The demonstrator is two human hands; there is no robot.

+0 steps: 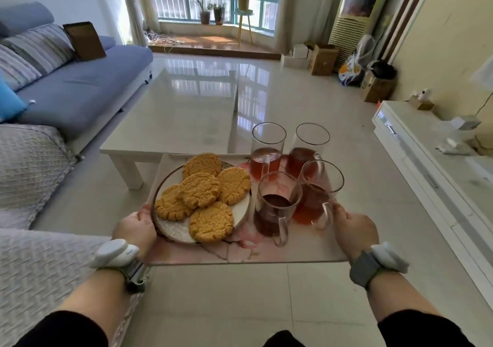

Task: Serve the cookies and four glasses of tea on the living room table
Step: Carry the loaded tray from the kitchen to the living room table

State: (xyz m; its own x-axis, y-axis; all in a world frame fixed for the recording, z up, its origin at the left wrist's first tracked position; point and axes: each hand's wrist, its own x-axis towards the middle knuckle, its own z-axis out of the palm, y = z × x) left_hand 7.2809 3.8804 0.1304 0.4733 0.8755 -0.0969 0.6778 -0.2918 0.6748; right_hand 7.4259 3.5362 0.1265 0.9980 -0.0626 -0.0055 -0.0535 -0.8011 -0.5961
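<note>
Carrying everything at once, the person has a pink marbled tray (280, 250) held out in front, one grip on each short edge. The left hand (136, 228) curls round the left edge with the thumb on top; the right hand (352, 230) does the same on the right edge, fingers hidden beneath. Holding at opposite ends looks like the way to keep the tray level, which matters with liquid aboard.

Just inside the left grip sits a gold-rimmed plate (170, 230) stacked with five round cookies (200, 189), overlapping one another. Just inside the right grip stand four handled glass mugs of reddish tea (269, 208), each roughly half full, grouped close in a square; the two nearer mugs have their handles turned toward the person. Keeping the glasses partly filled and bunched together probably leaves room for sloshing.

Beyond the far edge of the tray, between the two grips, lies the low white counter (170, 117) with a glossy top, well clear of the tray, which is in the air above the tiled floor (240, 306). A blue sofa (85, 88) runs along the counter's left side, and a white media unit (426, 154) lines the wall out past the right grip.

My guess is the load is on its way to that counter and nothing has been served yet.
</note>
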